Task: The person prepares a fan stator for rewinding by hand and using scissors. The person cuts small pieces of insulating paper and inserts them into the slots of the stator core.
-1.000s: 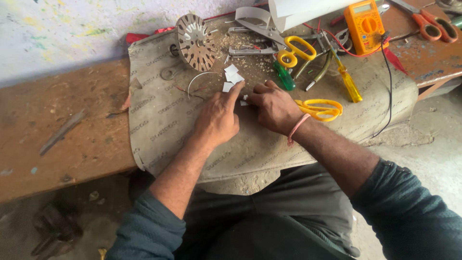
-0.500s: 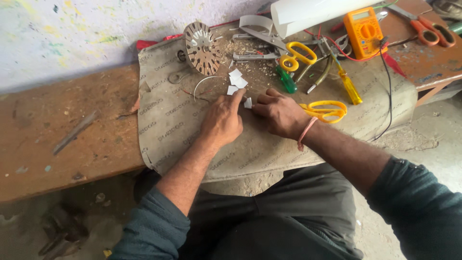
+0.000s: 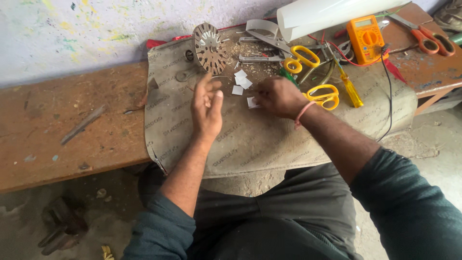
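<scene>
My left hand (image 3: 207, 108) hovers over the grey cloth (image 3: 250, 139) with fingers spread and nothing in it. My right hand (image 3: 276, 96) rests on the cloth, fingers curled over a small white paper piece (image 3: 251, 102). More small white paper pieces (image 3: 239, 82) lie just beyond both hands. A round slotted metal disc (image 3: 210, 48) stands on edge behind the left hand.
Yellow-handled scissors (image 3: 323, 96) lie right of my right hand, another pair (image 3: 301, 58) behind it. An orange multimeter (image 3: 366, 32), a yellow screwdriver (image 3: 350, 89), orange-handled scissors (image 3: 433, 41) and a white roll (image 3: 327, 12) crowd the back right. The brown wooden bench (image 3: 67, 130) stretches left.
My left hand has lifted off the paper and drawn back to the left, fingers opening. My right hand stays on the white piece.
</scene>
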